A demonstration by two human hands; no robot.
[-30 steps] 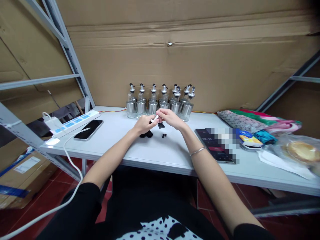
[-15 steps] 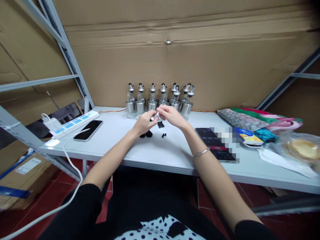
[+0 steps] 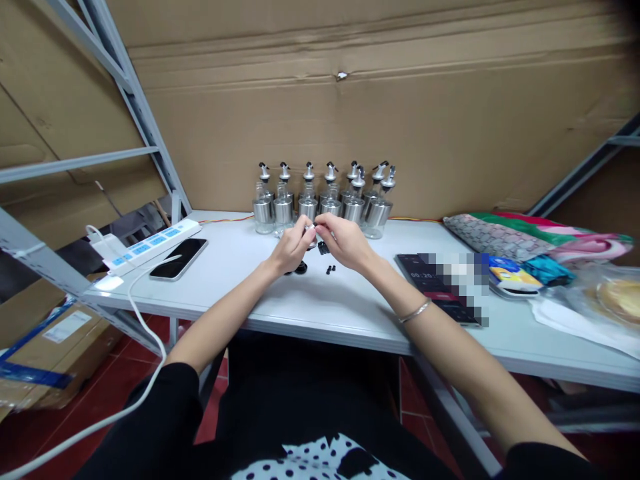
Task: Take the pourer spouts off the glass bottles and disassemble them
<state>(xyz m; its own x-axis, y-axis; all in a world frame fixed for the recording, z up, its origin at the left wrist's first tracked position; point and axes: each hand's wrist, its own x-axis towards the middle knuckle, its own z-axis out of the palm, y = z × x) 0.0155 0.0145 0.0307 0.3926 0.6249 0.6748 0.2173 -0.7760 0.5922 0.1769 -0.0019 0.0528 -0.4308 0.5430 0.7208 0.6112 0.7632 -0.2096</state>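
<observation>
Over the white table, my left hand is closed on a small silvery part, which looks like a bottle pourer top. My right hand meets it, thumb and fingers pinched at the same spot. A small dark bit shows between the fingertips, too small to name. Under my hands lie black caps or stoppers, some small black pieces and a few tiny black plugs. Behind stand glass bottles with steel sleeves, several with silver pourers on or above them.
On the left lie a power strip with a white cable and a phone. To the right are another phone, a patterned cloth bag, a yellow-and-blue packet and wrapped food. Cardboard walls the back.
Both hands stay together, with the right fingertips now closer in against the silvery part. The view has shifted slightly, so the table things appear a little further right.
</observation>
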